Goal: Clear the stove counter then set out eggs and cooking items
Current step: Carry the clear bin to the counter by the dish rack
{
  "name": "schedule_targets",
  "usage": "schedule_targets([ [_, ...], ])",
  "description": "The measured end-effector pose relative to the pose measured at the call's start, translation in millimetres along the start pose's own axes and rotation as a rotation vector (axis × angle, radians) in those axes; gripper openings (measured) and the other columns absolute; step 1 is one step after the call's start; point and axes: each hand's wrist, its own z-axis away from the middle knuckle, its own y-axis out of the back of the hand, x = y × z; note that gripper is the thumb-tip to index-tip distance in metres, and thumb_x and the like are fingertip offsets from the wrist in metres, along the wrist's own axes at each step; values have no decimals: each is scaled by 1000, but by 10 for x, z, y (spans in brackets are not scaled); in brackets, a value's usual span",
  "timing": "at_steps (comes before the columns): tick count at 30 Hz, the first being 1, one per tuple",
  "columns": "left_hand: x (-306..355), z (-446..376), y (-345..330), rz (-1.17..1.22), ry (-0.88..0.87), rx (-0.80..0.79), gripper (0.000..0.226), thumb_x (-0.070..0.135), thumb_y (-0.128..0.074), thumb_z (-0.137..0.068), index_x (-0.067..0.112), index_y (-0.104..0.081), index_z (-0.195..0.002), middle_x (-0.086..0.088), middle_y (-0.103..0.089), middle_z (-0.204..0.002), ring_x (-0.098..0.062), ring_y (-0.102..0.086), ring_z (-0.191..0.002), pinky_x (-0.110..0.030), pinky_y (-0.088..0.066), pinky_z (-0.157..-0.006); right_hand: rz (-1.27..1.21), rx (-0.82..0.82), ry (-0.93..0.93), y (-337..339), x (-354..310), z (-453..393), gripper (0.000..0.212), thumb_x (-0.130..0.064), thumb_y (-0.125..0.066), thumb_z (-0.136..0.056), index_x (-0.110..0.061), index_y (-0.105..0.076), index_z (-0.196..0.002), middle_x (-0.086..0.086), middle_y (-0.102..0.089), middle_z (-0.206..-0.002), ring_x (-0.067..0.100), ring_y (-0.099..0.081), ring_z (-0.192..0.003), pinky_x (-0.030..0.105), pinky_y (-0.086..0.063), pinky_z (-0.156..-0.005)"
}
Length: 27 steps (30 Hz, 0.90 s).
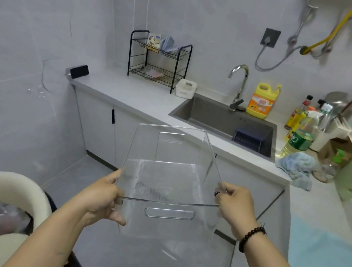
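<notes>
I hold an empty clear plastic bin (167, 179) in the air in front of me, above the floor and short of the counter (130, 94). My left hand (100, 197) grips its near left corner with the thumb over the rim. My right hand (236, 205) pinches the near right rim. The bin has a slot handle in its near wall. On the counter's right end stand a green-labelled oil bottle (298, 143), sauce bottles (301, 113) and a blue cloth (297, 166).
A sink (226, 121) with a faucet (239, 83) and yellow detergent jug (261, 101) sits ahead. A black dish rack (157, 59) and white box (185, 88) stand at the back. A cream chair (7, 193) is at lower left, beside a cardboard box.
</notes>
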Motion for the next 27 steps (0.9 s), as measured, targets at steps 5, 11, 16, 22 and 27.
schedule_targets([
  [5,529,-746,507,25,-1,43,58,-14,-38,-94,43,-51,-97,10,-53,-39,-8,-47,-31,-66,-47,-89,6,-55,50,-713,-426,-822,21,5,-48,-78,16,-57,-94,-2,-43,-75,18,-40,-67,30,-34,-62],
  [11,1114,-1527,1178,-12,-59,61,62,-14,-38,-93,46,-54,-96,8,-59,-45,-9,-51,-36,-64,-50,-85,-130,-100,90,-1505,-1025,-1387,47,10,-52,-86,-27,-64,-61,1,-70,-88,18,-54,-68,31,-43,-62],
  [16,1510,-2004,1516,-15,-34,122,65,-17,-33,-92,46,-50,-91,6,-57,-46,-5,-44,-30,-65,-50,-84,-168,-144,57,-2005,-1303,-1927,43,11,-50,-83,-16,-59,-51,-5,-53,-60,16,-41,-59,29,-34,-56],
  [22,1854,-2776,1848,51,-14,180,65,-18,-33,-90,44,-53,-94,2,-63,-64,-7,-46,-35,-64,-52,-80,-116,-222,74,-2531,-1587,-2723,40,7,-49,-78,-17,-42,-47,-2,-34,-61,20,-26,-61,32,-25,-58],
  [27,2198,-3492,2083,78,-62,178,63,-16,-35,-92,43,-56,-101,-6,-70,-95,-32,-66,-88,-65,-53,-79,-113,-265,139,-2938,-1852,-3566,30,6,-47,-77,-10,-27,-62,3,-28,-66,25,-21,-66,37,-21,-63],
])
